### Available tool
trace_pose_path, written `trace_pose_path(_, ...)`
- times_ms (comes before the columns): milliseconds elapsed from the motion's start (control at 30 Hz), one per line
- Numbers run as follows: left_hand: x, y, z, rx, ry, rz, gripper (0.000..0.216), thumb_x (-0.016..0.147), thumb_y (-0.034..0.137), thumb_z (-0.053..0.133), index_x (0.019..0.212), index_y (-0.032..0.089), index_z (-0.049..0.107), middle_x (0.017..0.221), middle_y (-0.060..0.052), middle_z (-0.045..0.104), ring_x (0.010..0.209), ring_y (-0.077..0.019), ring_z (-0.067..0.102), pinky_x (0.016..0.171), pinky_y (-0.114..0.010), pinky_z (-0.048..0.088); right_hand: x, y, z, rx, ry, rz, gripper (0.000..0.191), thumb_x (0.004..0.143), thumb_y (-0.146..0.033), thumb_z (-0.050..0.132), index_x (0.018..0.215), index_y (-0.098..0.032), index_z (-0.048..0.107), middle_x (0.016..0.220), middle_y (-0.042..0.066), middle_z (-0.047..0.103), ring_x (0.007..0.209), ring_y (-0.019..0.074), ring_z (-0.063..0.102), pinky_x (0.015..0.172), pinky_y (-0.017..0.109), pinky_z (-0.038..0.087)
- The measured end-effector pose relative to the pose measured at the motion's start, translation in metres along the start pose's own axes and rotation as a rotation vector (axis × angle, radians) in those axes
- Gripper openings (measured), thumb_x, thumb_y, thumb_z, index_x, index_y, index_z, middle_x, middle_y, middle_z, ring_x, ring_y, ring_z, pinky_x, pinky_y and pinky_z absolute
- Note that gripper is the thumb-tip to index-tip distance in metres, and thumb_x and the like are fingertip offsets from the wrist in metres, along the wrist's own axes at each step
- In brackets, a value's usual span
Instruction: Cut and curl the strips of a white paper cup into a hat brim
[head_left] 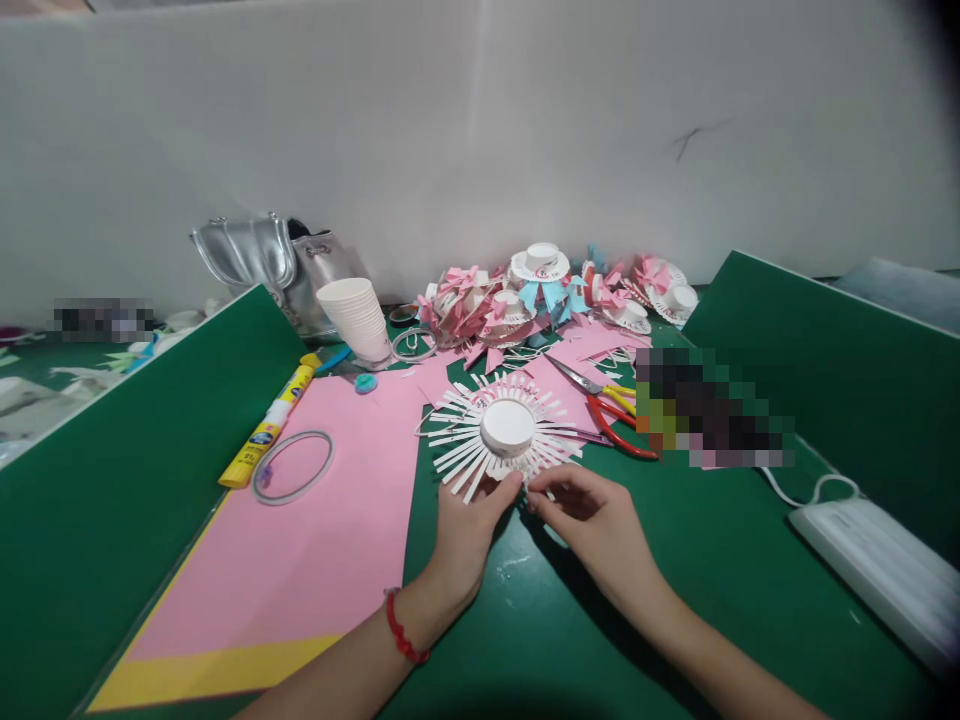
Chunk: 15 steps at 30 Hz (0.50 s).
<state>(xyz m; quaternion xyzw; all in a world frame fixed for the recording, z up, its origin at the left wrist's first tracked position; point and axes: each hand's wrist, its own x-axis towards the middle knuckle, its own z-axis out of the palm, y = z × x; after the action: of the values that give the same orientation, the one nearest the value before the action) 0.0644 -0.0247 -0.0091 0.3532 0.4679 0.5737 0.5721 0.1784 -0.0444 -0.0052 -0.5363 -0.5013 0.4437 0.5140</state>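
A white paper cup (pixel 507 428), its wall cut into thin strips fanned out like rays, is held base up above the green table. My left hand (pixel 469 525) grips its near edge, thumb on top and the other fingers underneath. With thumb and forefinger pressed together, my right hand (pixel 581 510) pinches the strips at the near right edge. Just behind the cup lie scissors (pixel 574 375) and red-handled pliers or shears (pixel 619 435), partly covered by a blurred patch.
Pink paper sheets (pixel 322 540) and a yellow glue stick (pixel 270 420) lie left, with a tape ring (pixel 292 467). Stacked paper cups (pixel 356 320) and a pile of pink and blue cup crafts (pixel 502 310) stand behind. Green partitions (pixel 832 370) flank the table; a face mask (pixel 877 560) lies right.
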Motion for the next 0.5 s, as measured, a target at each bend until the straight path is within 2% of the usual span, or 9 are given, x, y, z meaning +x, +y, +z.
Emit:
trace_pose_path(100,0.0,0.001,0.0,0.029,0.004,0.006,0.02,0.058,0.017,0.07,0.077,0.012,0.066,0.077,-0.004,0.069,0.073,-0.0181,0.062,0.071,-0.028,0.048,-0.001,0.002,0.0,-0.046,-0.022,-0.052,0.003,0.067,-0.019,0.06,0.068,-0.017,0.062,0.066,0.003,0.064,0.061,0.0152,0.06,0.058,0.025,0.049)
trace_pose_path(200,0.0,0.002,0.0,0.042,0.02,0.017,0.018,0.06,0.017,0.068,0.077,0.012,0.066,0.077,-0.005,0.07,0.074,-0.0188,0.062,0.071,-0.029,0.049,-0.004,0.005,0.0,-0.224,-0.027,-0.189,0.009,0.068,-0.015,0.059,0.076,-0.019,0.061,0.074,0.004,0.06,0.066,0.0161,0.058,0.061,0.028,0.049)
trace_pose_path(300,0.001,0.002,0.001,0.039,0.03,0.024,0.02,0.061,0.018,0.068,0.079,0.011,0.066,0.081,-0.006,0.07,0.078,-0.0203,0.063,0.074,-0.03,0.049,-0.006,0.009,-0.001,-0.458,0.042,-0.38,0.014,0.069,-0.013,0.058,0.081,-0.021,0.06,0.088,0.006,0.052,0.077,0.0183,0.055,0.066,0.03,0.048)
trace_pose_path(400,0.001,0.002,0.001,0.032,0.026,0.027,0.021,0.061,0.018,0.068,0.081,0.013,0.065,0.087,-0.006,0.07,0.083,-0.0208,0.062,0.077,-0.03,0.048,-0.009,0.01,-0.003,-0.653,0.135,-0.541,0.011,0.072,-0.016,0.057,0.079,-0.022,0.062,0.107,0.009,0.044,0.089,0.0223,0.051,0.072,0.036,0.044)
trace_pose_path(500,0.0,0.003,0.002,0.073,0.043,0.03,0.019,0.062,0.019,0.067,0.08,0.012,0.065,0.083,-0.006,0.07,0.081,-0.0205,0.063,0.075,-0.029,0.049,-0.011,0.006,-0.004,-0.812,0.18,-0.645,0.008,0.075,-0.019,0.057,0.077,-0.023,0.064,0.113,0.009,0.043,0.092,0.0249,0.049,0.074,0.04,0.039)
